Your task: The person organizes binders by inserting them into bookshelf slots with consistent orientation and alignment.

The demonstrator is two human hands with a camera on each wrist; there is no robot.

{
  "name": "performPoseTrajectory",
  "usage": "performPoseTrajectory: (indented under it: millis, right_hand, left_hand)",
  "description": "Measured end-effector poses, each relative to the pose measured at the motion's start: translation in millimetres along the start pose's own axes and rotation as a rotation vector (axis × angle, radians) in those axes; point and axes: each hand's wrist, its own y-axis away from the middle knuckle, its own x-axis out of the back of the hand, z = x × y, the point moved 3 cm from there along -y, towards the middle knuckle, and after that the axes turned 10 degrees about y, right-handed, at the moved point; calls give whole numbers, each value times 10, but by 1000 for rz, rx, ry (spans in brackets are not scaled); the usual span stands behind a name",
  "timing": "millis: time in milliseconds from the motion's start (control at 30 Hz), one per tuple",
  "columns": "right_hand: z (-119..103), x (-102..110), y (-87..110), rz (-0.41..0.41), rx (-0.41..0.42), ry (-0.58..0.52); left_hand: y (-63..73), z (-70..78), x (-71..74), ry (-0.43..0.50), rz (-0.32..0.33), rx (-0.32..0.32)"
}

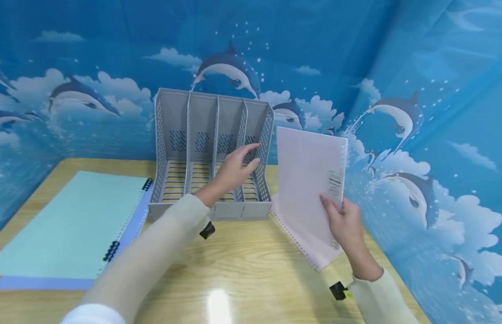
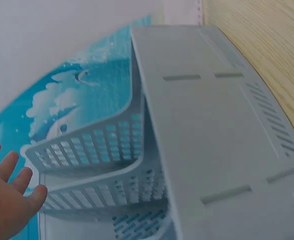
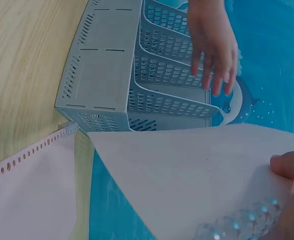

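Note:
A pale pink spiral notebook stands upright in the air, its ringed edge gripped by my right hand, thumb on the cover. In the right wrist view that notebook slants across below the grey file rack. My left hand hovers over the right-hand compartments of the file rack, fingers extended and holding nothing. The left wrist view shows the left hand spread beside the rack's dividers. A second pink notebook lies on the table, partly hidden behind the held one.
On the left of the wooden table lies a green notebook with black rings, on top of a blue-violet one. A blue dolphin-print curtain stands behind and to the right of the table.

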Motion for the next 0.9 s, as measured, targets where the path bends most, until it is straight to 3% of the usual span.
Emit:
performPoseTrajectory:
  millis: [133, 333, 533, 733, 833, 900]
  right_hand:
    - [29, 59, -5, 33, -39, 0]
    - [33, 87, -7, 79, -47, -25]
    - [28, 70, -5, 92, -45, -33]
    - [3, 40, -8, 100, -31, -60]
    - [-5, 28, -12, 111, -26, -74]
    - [-6, 22, -14, 114, -21, -73]
  left_hand:
    - [94, -154, 172, -29, 68, 6]
    - [330, -502, 623, -92, 245, 50]
    - [581, -718, 1011, -224, 368, 100]
    - [780, -864, 1241, -396, 417, 125]
    - [857, -910, 1313, -406, 441, 148]
    - [902, -946, 1345, -386, 458, 203]
